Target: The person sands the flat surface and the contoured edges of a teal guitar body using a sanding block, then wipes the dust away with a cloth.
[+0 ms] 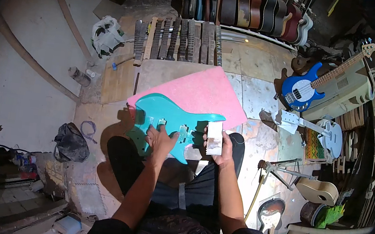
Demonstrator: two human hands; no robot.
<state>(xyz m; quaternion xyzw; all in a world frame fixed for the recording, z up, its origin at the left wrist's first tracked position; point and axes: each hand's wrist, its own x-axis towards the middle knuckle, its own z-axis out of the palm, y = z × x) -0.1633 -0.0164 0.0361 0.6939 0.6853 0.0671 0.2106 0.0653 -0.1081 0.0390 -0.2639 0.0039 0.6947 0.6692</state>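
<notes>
A turquoise electric guitar body (170, 106) lies across my lap, its far part over a pink sheet (210, 84). Cut-outs show in its face. My left hand (161, 142) rests on this face with thumb and fingers spread, the fingertips beside the cut-outs. To the right of the body, near its horn, my right hand (225, 152) is closed around a white rectangular block (214, 136) with a brownish stain at its lower end. The thumb lies along the block's right side and fingertips show at its left; the palm is partly hidden.
Several guitar necks (178, 41) lie in a row ahead, before a rack of guitar bodies (243, 7). At right are a blue bass guitar (303, 91), a pale guitar (330, 137) and a metal stand (284, 168). A black bag (72, 142) sits at left.
</notes>
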